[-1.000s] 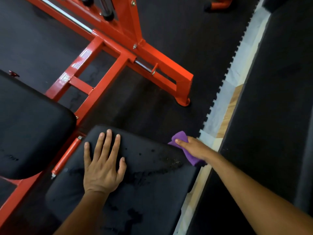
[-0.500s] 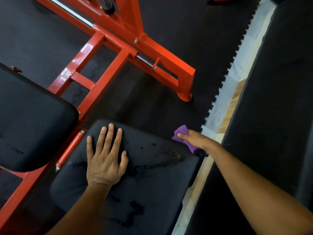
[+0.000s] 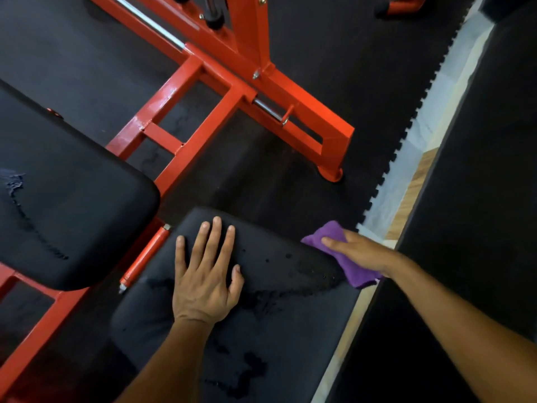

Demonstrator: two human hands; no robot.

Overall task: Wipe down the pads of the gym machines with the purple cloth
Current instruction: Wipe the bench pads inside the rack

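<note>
The purple cloth (image 3: 345, 257) sits at the right edge of the black seat pad (image 3: 276, 324), pressed there under the right hand (image 3: 363, 254), whose fingers lie nearly straight over it (much the same spot as half a second ago). The left hand (image 3: 206, 277) stays flat on the pad, fingers spread and straight, holding nothing. Wet streaks mark the pad between the hands. A second black pad (image 3: 69, 205) lies to the left, on the red machine frame (image 3: 220, 82), above dark rubber flooring (image 3: 319, 39).
</note>
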